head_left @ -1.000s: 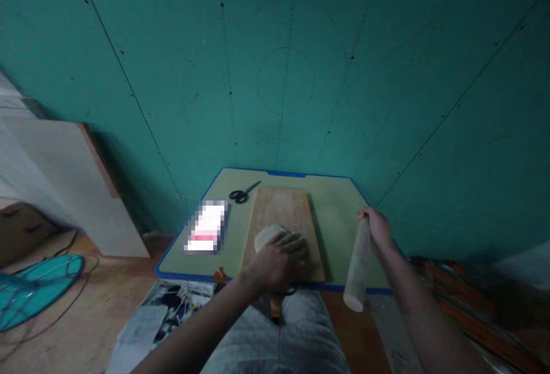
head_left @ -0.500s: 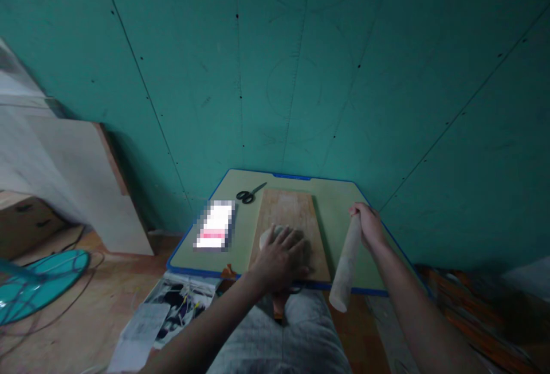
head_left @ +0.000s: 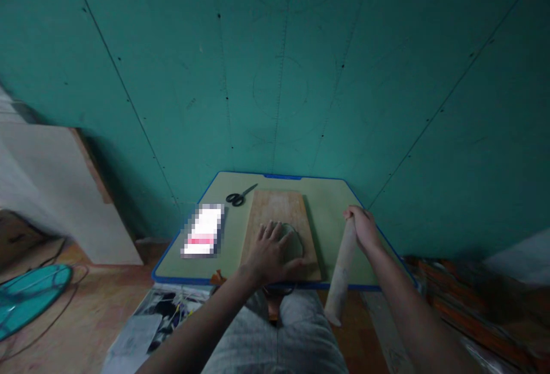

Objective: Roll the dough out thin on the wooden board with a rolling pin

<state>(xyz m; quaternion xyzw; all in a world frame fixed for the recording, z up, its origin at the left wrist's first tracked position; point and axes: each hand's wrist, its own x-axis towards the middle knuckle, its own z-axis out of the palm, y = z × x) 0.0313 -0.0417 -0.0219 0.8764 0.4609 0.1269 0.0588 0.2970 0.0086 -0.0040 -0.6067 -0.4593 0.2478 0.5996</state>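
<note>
My left hand [head_left: 272, 254] lies with fingers spread over a round, flat, greyish-green disc [head_left: 293, 245], which looks like clay or dough. The palm hides the disc's left part. Under it is a wooden cutting board [head_left: 279, 205], lengthwise on a small pale table [head_left: 329, 202] with a blue edge. To the right, my right hand [head_left: 363, 228] is wrapped round the top end of a pale rolling pin [head_left: 341, 274]. The pin slants down toward me, its lower end over the table's front edge.
Black-handled scissors [head_left: 240, 195] lie left of the board's far end. Nearer me is a pixelated bright rectangle [head_left: 204, 231]. A green wall [head_left: 279, 76] rises behind the table. A pale panel [head_left: 64, 185] leans at the left, near a turquoise round base [head_left: 36, 296] with cables.
My left hand has shifted over the disc, so its right side now shows instead of its left. The right hand still grips the rolling pin. The view has turned slightly right.
</note>
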